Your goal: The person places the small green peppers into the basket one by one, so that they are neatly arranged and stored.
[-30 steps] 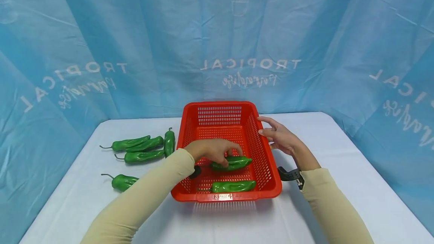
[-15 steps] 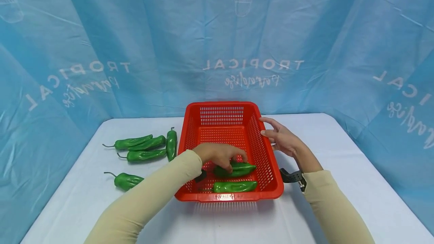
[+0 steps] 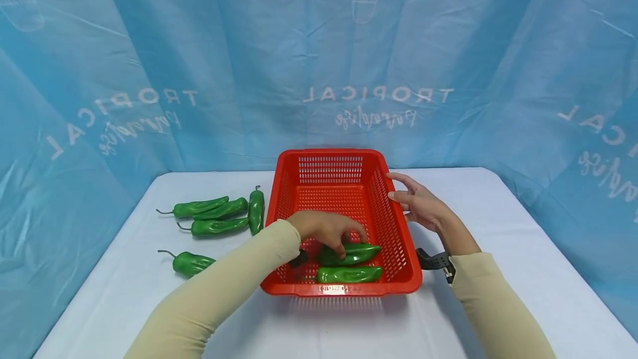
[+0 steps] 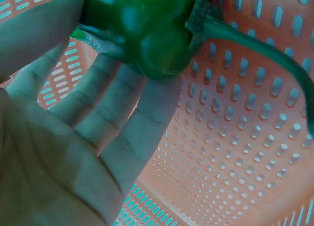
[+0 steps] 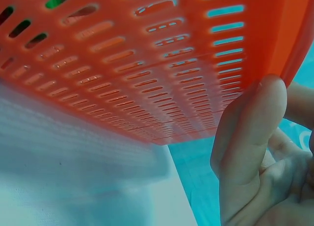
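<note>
Inside a red perforated plastic basket (image 3: 329,152), my left hand (image 3: 326,227) holds a long green chili pepper (image 3: 359,254) between thumb and fingers. Up close in the left wrist view, the thumb lies on one side of the pepper's thick stem end (image 4: 147,30) and the fingers lie along the other. A second green chili pepper (image 3: 349,275) lies parallel to it, by the basket's near wall. At the basket's right rim, my right hand (image 3: 421,204) touches the edge with loosely extended fingertips. In the right wrist view, a fingertip meets the outside of the rim (image 5: 282,35).
On the white table (image 3: 119,292), left of the basket, several green chili peppers (image 3: 219,227) lie grouped. Another pepper (image 3: 191,263) lies nearer, partly hidden by the left sleeve. A blue printed curtain (image 3: 249,71) hangs behind and at both sides.
My left hand has brought its pepper down toward the basket's near side, close beside the second pepper. The right hand stays at the rim. The whole head view has drifted slightly.
</note>
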`<state>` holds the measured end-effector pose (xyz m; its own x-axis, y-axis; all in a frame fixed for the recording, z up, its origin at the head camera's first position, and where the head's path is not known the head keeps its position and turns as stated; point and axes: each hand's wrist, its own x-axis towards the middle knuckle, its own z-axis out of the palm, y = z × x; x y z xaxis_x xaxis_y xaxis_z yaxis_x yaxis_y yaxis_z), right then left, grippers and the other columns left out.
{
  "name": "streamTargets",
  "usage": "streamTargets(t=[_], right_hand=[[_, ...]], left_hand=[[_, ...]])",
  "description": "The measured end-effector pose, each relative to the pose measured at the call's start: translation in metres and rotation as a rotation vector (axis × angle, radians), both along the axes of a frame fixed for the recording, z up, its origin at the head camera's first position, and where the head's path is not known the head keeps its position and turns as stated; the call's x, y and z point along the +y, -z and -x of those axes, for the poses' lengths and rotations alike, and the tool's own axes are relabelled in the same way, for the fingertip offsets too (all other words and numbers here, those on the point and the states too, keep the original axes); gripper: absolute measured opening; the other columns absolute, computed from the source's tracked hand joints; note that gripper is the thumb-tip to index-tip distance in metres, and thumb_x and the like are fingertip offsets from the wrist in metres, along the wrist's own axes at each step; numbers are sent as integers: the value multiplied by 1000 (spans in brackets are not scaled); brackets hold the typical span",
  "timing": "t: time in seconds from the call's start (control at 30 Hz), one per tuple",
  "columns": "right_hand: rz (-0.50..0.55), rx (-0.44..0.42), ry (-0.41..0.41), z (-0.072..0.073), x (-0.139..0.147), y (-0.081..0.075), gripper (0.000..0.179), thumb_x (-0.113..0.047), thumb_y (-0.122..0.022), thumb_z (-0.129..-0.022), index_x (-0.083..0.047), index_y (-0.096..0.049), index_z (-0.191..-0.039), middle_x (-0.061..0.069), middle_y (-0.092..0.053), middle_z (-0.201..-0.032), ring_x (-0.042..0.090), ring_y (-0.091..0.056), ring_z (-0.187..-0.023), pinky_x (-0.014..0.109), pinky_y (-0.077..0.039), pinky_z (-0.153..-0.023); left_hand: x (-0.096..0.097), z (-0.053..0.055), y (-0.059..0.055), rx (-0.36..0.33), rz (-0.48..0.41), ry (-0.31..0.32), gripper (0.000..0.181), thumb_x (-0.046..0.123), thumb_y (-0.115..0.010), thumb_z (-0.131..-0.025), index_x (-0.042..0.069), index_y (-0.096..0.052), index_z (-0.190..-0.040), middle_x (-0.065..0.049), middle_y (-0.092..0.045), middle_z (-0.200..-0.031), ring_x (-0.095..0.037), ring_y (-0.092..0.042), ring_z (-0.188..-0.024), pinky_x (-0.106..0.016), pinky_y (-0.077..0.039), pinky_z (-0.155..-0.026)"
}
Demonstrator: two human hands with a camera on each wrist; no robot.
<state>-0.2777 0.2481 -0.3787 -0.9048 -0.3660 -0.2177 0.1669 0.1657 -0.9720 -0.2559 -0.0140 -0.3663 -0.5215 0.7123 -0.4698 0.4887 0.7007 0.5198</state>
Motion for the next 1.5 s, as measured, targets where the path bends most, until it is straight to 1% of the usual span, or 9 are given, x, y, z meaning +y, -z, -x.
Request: streamTargets(t=[0.17, 0.4, 0.77, 0.93, 1.07, 1.17, 1.23, 1.37, 1.5], right_hand=[[9, -4, 3, -2, 0, -1, 67, -24, -58, -100, -23, -22, -157, 1, -71, -111, 15, -75, -85, 37, -62, -73], [-24, 9, 8, -1, -1, -1, 68, -25, -59, -99, -23, -23, -157, 9, -68, -121, 17, -75, -87, 39, -62, -75], [-10, 9, -1, 1, -2, -1, 68, -24, -59, -99, -21, -23, -156, 2, -70, -114, 17, -75, -87, 39, -62, -72], [-13, 8, 5, 0, -2, -1, 67, -24, -59, -99, -22, -23, -156, 5, -69, -117, 17, -75, -86, 39, -62, -73], [-22, -4, 12, 0, -2, -1, 68, -24, -59, -99, -23, -22, -157, 9, -68, -121, 18, -75, -88, 40, -61, -74], [-22, -5, 5, 1, -3, -1, 69, -24, -59, -99, -23, -22, -157, 8, -68, -120, 18, -75, -89, 40, -61, -74], [-18, -3, -1, 1, -2, -1, 68, -24, -59, -99, -22, -22, -157, 6, -69, -118, 18, -75, -88, 40, -62, -73], [-14, 2, -5, 1, -1, -3, 68, -23, -59, -100, -22, -21, -157, 3, -70, -114, 17, -75, -86, 40, -62, -73], [-16, 2, -4, 0, 0, -3, 69, -25, -59, -99, -22, -21, -157, 4, -70, -116, 17, -76, -87, 40, -61, -73]], left_hand=[[1, -1, -2, 7, 2, -1, 48, 15, -77, -86, 34, -61, -127, 2, -66, -112, -11, -60, -102, -36, -53, -98], [0, -3, -3, -2, -1, -5, 49, 15, -77, -85, 34, -62, -128, 2, -66, -113, -12, -59, -103, -37, -54, -97], [-1, -2, -2, -16, -7, 9, 51, 15, -78, -83, 33, -64, -128, 2, -66, -109, -13, -60, -100, -37, -54, -95], [0, -2, -3, -24, -10, 9, 50, 14, -78, -83, 33, -64, -127, 2, -67, -106, -12, -60, -98, -35, -55, -93], [-1, -3, -6, -27, -9, 1, 51, 15, -78, -83, 31, -63, -130, 1, -67, -109, -13, -61, -99, -33, -56, -89], [-3, -4, -14, 9, -11, -21, 53, 20, -80, -82, 29, -62, -131, 1, -67, -115, -13, -60, -102, -31, -57, -86], [-5, -6, -21, 55, -15, -18, 51, 22, -79, -83, 27, -63, -131, 1, -67, -118, -12, -60, -104, -30, -57, -85], [-9, -15, -37, 194, -46, 24, 44, 24, -74, -87, 24, -64, -130, 0, -68, -121, -13, -61, -107, -31, -56, -89], [-19, -28, -53, 327, -77, 55, 42, 24, -69, -91, 22, -64, -132, 1, -68, -125, -14, -62, -113, -34, -53, -98]])
